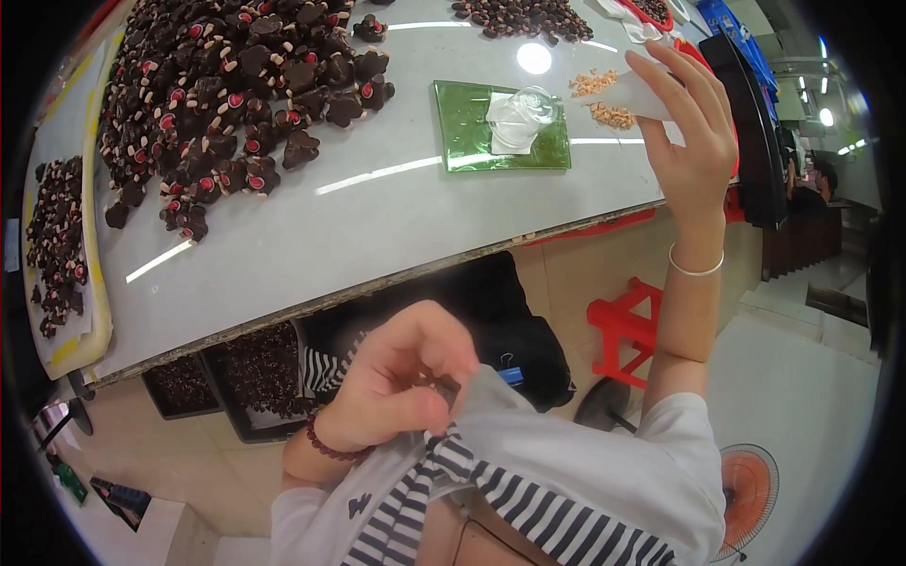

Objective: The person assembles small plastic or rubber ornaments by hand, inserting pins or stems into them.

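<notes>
My left hand (pixel 406 373) is held close to my chest, above the striped scarf. Its fingers are curled in toward the thumb; what they hold, if anything, is hidden. Pale greyish material (pixel 491 401) lies right beside its fingertips. Over the table's right side, my right hand (pixel 694 123) grips a whitish translucent sheet (pixel 637 94) between thumb and fingers. Light brown crumbs (pixel 595 83) lie in two small heaps at the sheet's left edge. Left of them, a shiny green flat slab (pixel 458 141) bears white paper and a clear round plastic piece (pixel 536 106).
Dark paw-like beads with red and cream bits (pixel 255 104) are heaped across the grey table (pixel 377 212). A yellow-edged tray (pixel 99 311) stands at the left. Below are dark bins (pixel 260 377) of beads, a red stool (pixel 623 325) and an orange fan (pixel 750 500).
</notes>
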`<state>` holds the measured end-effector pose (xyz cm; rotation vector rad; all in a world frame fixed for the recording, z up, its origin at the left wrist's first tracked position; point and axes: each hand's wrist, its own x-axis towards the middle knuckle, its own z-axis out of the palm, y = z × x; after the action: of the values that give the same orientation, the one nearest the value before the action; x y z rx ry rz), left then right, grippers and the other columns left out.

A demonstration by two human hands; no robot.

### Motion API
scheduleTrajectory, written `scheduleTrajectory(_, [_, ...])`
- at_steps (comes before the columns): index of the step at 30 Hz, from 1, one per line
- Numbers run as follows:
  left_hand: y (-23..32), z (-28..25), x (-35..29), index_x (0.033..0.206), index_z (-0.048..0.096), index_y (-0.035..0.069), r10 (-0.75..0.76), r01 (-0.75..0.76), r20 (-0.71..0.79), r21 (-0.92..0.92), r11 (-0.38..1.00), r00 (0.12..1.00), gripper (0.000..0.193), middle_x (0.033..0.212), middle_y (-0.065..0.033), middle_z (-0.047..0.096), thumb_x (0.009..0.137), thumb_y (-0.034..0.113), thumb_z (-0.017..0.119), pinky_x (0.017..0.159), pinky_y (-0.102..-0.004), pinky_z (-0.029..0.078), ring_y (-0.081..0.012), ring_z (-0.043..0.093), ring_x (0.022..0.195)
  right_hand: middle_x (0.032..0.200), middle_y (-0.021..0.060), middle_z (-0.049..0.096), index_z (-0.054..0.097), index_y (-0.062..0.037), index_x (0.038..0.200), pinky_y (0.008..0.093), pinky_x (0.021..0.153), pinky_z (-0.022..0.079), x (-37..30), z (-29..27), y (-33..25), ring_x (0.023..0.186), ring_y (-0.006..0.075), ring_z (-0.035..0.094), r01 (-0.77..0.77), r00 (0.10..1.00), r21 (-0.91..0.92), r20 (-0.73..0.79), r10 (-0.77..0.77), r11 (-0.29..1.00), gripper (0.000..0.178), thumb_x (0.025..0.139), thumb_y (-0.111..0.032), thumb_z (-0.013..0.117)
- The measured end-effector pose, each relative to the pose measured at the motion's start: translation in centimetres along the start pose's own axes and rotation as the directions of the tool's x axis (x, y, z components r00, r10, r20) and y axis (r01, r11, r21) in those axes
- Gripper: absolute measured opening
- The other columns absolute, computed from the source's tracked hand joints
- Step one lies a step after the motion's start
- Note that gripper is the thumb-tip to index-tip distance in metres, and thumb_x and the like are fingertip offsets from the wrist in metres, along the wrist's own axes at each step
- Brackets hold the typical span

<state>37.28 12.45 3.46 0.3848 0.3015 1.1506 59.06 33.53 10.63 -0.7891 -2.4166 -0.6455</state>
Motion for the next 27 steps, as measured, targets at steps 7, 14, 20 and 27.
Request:
scheduleTrajectory(7, [-0.5,-1.4,0.1,0.089,0.06,0.0,0.13,-0.134,0.076,0.059,0.989,0.989,0.025,0.075,-0.0032,0.058,0.08,0.023,0.067,0.054,-0.0187,0.036,-0.0072,0.047,0.061,0.099,0.0054,0.064,0.064,-0.0006,0.102,0.0244,0.076,0.047,-4.4,2.8,8.2,0.09,0.0134,0.059,-0.343,0.93,0.46,0.043,0.365,0.819,0.027,0.075,-0.005,0.068])
scheduleTrajectory(14, [0.3,0.7,0.3,0.094,0.058,-0.003,-0.062,0.068,-0.104,0.058,0.996,0.993,0.022,0.08,-0.0057,0.058,0.086,0.017,0.058,0.057,-0.0169,0.043,-0.006,0.055,0.064,0.095,0.0062,0.064,0.06,0.0028,0.105,0.0227,0.073,0.046,-8.1,5.2,12.4,0.084,0.0103,0.059,-0.706,0.515,0.69,0.347,0.783,0.159,0.029,0.079,-0.008,0.068])
scheduleTrajectory(20, [-0.6,0.1,1.2,0.09,0.057,-0.001,0.019,-0.02,-0.03,-0.028,0.999,0.999,0.014,0.079,-0.0054,0.056,0.083,0.011,0.061,0.054,-0.016,0.042,-0.0061,0.054,0.061,0.09,0.005,0.062,0.062,-0.0011,0.096,0.0226,0.063,0.045,-10.3,3.7,9.0,0.077,0.0115,0.058,-0.652,0.645,0.508,-0.017,0.764,0.563,0.021,0.077,-0.009,0.067])
scheduleTrajectory(27, [-0.6,0.5,2.0,0.089,0.056,-0.001,-0.051,0.052,-0.107,0.002,0.999,0.993,0.014,0.077,-0.0048,0.056,0.081,0.01,0.061,0.053,-0.0162,0.041,-0.0055,0.052,0.059,0.084,0.0044,0.061,0.064,-0.0029,0.085,0.0234,0.056,0.041,-8.6,2.2,5.2,0.072,0.0122,0.056,-0.55,0.834,0.375,0.202,0.513,0.746,0.009,0.077,-0.005,0.063])
